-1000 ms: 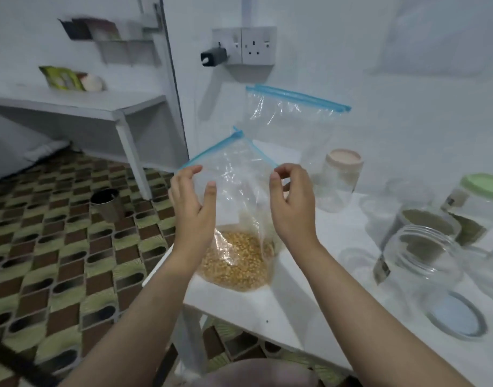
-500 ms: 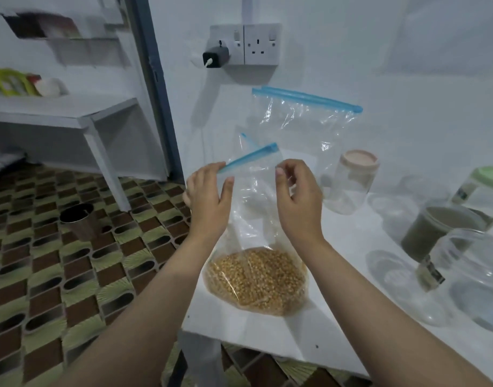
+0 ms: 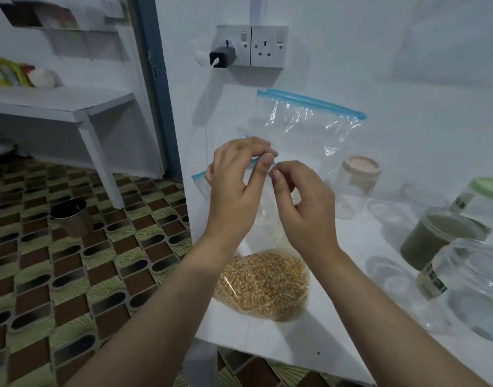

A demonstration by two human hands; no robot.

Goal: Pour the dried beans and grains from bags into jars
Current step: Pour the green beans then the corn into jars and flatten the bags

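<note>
Counter edge: white counter [image 3: 281, 344] runs from the near edge back to the wall, with patterned floor tiles [image 3: 72, 261] to its left.
Bag of kernels: clear zip bag of yellow kernels [image 3: 263, 284] stands on the counter just in front of the hands, its filled bottom resting on the surface and its blue zip strip raised to finger height.
Left hand: left hand [image 3: 234, 188] has its fingers [image 3: 263, 166] curled, pinching the blue zip strip at the bag's top.
Right hand: right hand [image 3: 304, 208] has curled fingers pinching the same top edge, fingertips almost touching the left thumb.
Near jars: an open clear jar [image 3: 471, 280] lies tilted at the right; beside it a jar of dark green grain [image 3: 435, 236].
Second bag: an empty zip bag [image 3: 304, 129] stands behind the hands near the wall.
Far jars: a tan-lidded jar [image 3: 357, 182] and a green-lidded jar [image 3: 482, 199] stand farther back.
Wall: double socket [image 3: 253, 46] with a black plug.
</note>
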